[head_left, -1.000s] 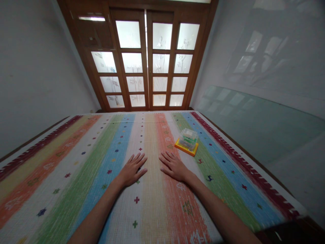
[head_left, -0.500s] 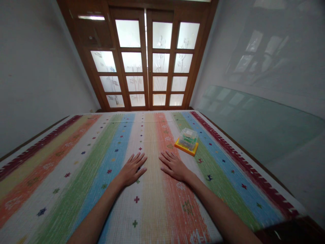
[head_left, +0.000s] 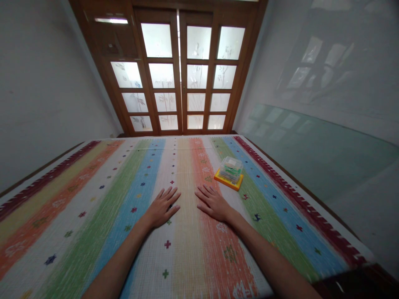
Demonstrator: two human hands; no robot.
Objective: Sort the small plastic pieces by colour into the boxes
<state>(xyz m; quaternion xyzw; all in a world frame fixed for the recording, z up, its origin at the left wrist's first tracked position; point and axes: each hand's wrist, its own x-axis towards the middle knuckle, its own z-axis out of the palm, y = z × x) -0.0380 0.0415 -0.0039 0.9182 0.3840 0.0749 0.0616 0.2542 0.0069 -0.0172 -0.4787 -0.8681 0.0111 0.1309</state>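
My left hand [head_left: 162, 207] lies flat, palm down, on the striped tablecloth [head_left: 187, 249], its fingers spread and nothing held. To its right, across a cream stripe, my right hand [head_left: 214, 203] rests the same way with fingers apart. Just beyond the right hand is a clear plastic box [head_left: 231, 169] with green and whitish contents that I cannot make out. The box sits on a yellow-orange tray or base [head_left: 229, 182], slightly turned. Neither hand touches the box or its base.
The cloth-covered surface runs back to wooden doors [head_left: 182, 70] with frosted panes. A greenish glass sheet [head_left: 311, 158] leans along the right wall. White walls stand on both sides. A dark object [head_left: 355, 284] shows at the lower right corner.
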